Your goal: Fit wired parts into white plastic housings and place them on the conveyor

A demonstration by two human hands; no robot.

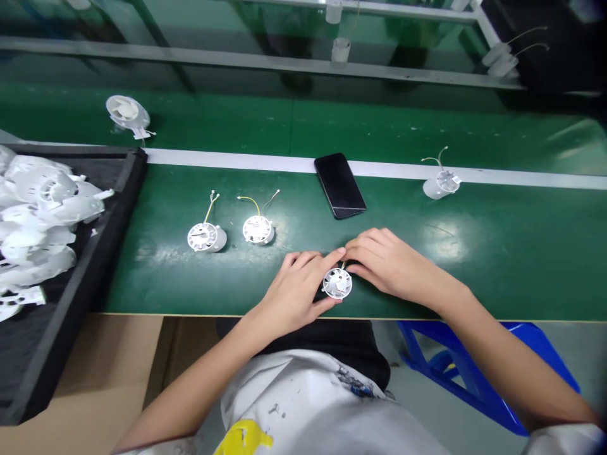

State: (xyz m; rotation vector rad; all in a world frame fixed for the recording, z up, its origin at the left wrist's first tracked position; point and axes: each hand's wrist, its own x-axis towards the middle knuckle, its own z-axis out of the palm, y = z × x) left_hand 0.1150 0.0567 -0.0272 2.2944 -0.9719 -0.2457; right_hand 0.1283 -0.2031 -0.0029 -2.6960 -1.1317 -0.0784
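A small white round fan housing (337,284) with a spoked face stands near the table's front edge. My left hand (303,287) is closed around its left side, thumb below and index finger reaching over the top. At the upper right of the housing, my right hand (386,262) has its fingertips pinched together on the short fan wires, which are mostly hidden. Two similar fans, one on its side (207,237) and one spoked face up (258,230), stand to the left with thin yellow and white wires sticking up.
A black phone (340,186) lies beyond my hands. Another wired fan (441,184) stands at the right, and one more (128,114) at the back left. A black tray (90,259) at the left holds a pile of white plastic parts (42,208). A blue stool (484,379) is below the table.
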